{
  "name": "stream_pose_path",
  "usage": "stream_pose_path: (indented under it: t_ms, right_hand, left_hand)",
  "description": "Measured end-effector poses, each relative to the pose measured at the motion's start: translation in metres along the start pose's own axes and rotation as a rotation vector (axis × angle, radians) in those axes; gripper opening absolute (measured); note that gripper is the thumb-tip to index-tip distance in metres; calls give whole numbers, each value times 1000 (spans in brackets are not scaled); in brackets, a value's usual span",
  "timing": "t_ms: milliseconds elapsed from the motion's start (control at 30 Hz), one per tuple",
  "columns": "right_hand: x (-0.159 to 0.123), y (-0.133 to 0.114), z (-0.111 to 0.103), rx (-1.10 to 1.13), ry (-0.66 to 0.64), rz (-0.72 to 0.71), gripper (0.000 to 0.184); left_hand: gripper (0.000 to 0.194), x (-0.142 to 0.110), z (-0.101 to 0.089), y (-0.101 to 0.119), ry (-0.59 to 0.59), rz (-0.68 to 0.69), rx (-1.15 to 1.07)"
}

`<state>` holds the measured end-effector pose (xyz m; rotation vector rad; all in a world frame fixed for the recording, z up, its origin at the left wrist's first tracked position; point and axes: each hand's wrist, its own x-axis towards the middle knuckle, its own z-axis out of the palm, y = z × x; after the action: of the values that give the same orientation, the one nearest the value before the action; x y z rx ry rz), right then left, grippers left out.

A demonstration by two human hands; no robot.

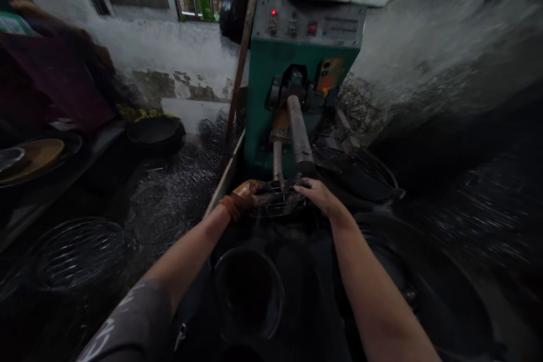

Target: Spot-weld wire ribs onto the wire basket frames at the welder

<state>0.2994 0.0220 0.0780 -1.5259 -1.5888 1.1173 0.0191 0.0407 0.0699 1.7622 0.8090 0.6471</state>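
My left hand (253,193), in a brown glove, is closed on the left side of a round wire rack (283,203). My bare right hand (313,189) pinches at the rack's right side, with thumb and forefinger together near its rim. The rack sits just below the thick upper arm (300,136) of a green welding machine (271,62), by the end of the thinner lower arm (277,161). Shadow hides the exact contact between the rack and the electrode tips. A red lamp glows on the machine's panel (309,25).
Heaps of wire rings (169,181) lie on the floor to the left, beside a finished-looking wire grid (76,251). A wooden board (227,172) stands left of the machine. Dark basins (441,288) lie at the right. A round metal hoop (218,271) is close before me.
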Motion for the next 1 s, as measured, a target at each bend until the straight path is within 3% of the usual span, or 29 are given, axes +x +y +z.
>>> stream_pose_path:
  t_ms: [467, 1000]
  right_hand:
    - [-2, 0, -2, -65, -18, -10, 43]
    - [-1, 1, -2, -48, 15, -37, 43]
  left_hand:
    - [37, -2, -1, -2, -17, 67, 30]
    - [41, 4, -3, -5, -29, 35, -17]
